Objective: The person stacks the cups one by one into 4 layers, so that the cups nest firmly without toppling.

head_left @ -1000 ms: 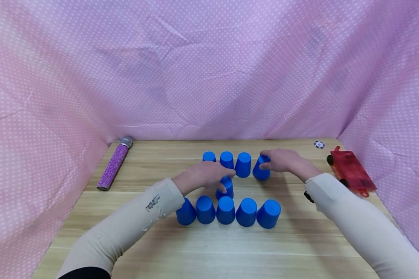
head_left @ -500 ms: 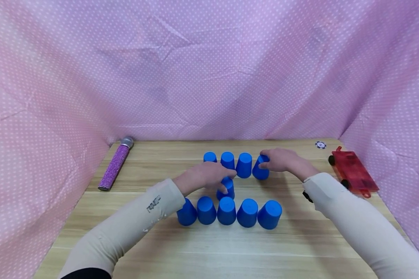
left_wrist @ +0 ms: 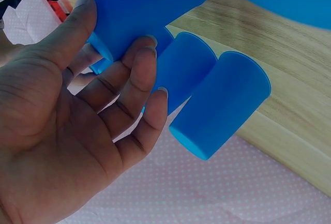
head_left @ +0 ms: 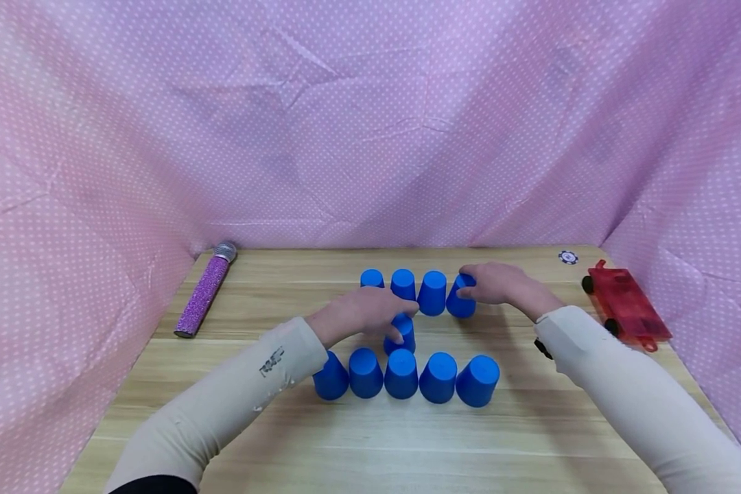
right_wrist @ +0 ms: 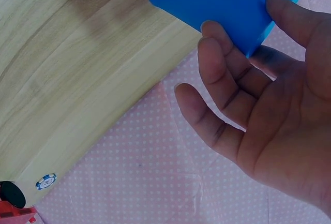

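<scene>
My left hand (head_left: 370, 310) holds an upside-down blue cup (head_left: 401, 334) that stands between two rows of such cups. In the left wrist view, the thumb and fingers curl around that cup (left_wrist: 150, 12). Over at the right end of the back row, my right hand (head_left: 496, 283) grips another blue cup (head_left: 460, 300), thumb on the near side. The right wrist view shows this cup (right_wrist: 217, 6) between thumb and fingers. Beside it in the back row stands a blue cup (head_left: 432, 295); others to the left are partly hidden behind my left hand.
The front row of several upside-down blue cups (head_left: 401, 376) crosses the wooden table (head_left: 370, 446). A purple glittery microphone (head_left: 205, 291) lies at the left. To the right are a red toy car (head_left: 626, 305) and a poker chip (head_left: 568, 257). A pink dotted cloth (head_left: 370, 137) surrounds the table.
Both hands stay on the same cups. The whole scene shifts very slightly rightward in the head view; otherwise nothing visibly moves.
</scene>
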The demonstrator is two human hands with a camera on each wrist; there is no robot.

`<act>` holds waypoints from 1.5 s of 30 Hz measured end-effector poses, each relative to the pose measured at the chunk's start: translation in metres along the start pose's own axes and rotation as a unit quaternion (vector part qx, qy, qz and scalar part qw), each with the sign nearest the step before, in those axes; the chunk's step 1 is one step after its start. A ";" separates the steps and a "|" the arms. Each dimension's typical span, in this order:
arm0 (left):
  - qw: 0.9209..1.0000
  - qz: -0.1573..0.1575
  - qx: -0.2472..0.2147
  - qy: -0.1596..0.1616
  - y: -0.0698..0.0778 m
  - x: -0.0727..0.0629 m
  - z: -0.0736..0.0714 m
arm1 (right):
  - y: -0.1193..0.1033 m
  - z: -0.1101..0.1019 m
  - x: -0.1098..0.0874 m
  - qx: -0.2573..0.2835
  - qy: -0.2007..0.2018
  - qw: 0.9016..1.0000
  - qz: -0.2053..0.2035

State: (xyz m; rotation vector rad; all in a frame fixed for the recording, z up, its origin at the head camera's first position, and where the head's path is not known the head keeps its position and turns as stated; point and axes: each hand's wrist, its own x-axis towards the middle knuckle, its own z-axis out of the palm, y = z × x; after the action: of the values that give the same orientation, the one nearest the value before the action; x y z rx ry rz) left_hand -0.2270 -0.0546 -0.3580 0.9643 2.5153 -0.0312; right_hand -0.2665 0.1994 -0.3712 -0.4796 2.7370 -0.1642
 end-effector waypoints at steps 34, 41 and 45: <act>1.000 0.001 -0.012 0.000 0.000 -0.001 -0.003 | -0.002 -0.013 -0.103 0.061 0.047 0.996 -0.052; 1.000 0.002 -0.009 -0.003 -0.001 0.000 -0.002 | -0.016 0.018 -0.123 0.059 -0.046 0.996 -0.049; 1.000 0.003 -0.009 -0.002 -0.002 0.001 0.000 | -0.020 0.030 -0.126 0.054 -0.045 0.996 -0.055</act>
State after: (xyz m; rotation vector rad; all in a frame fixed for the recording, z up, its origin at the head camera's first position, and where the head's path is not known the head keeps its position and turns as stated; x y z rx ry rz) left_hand -0.2296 -0.0556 -0.3587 0.9644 2.5040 -0.0094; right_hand -0.1386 0.2232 -0.3548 -0.5927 2.5993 -0.3088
